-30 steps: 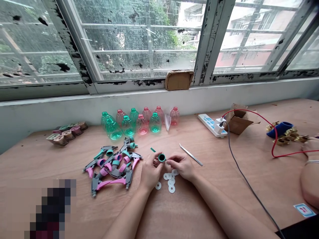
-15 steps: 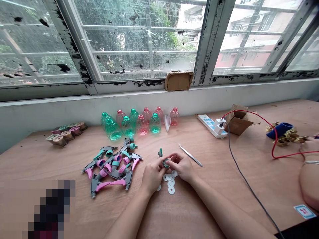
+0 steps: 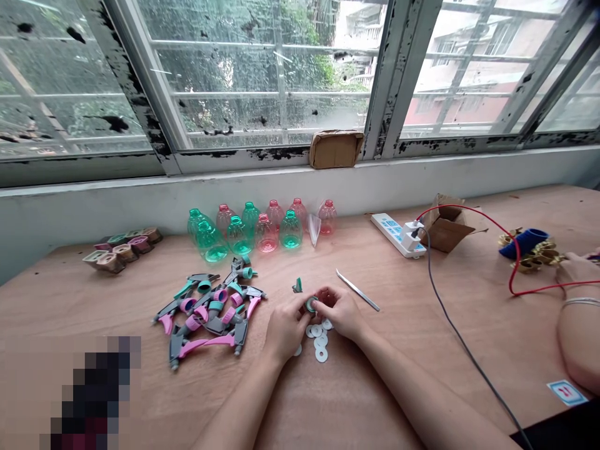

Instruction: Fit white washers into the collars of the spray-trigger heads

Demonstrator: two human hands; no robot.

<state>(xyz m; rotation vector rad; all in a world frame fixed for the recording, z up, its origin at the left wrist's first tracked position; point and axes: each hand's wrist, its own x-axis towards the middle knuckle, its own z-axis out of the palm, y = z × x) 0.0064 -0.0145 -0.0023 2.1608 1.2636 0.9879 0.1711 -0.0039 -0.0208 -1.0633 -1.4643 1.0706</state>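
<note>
Above the brown wooden tabletop, left hand and right hand clasp a green-and-gray plastic sprayer head, apparently mid-press, needing steadiness.

Bare left hand, bare right hand, bare forearms, bare wrists

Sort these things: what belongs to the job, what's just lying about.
Likely the job: spray head in left hand, right hand touching it; white washers; piled spray heads; perhaps metal tool and bottles.

Seemingly lying about: power strip; cardboard box; printed card.
</note>
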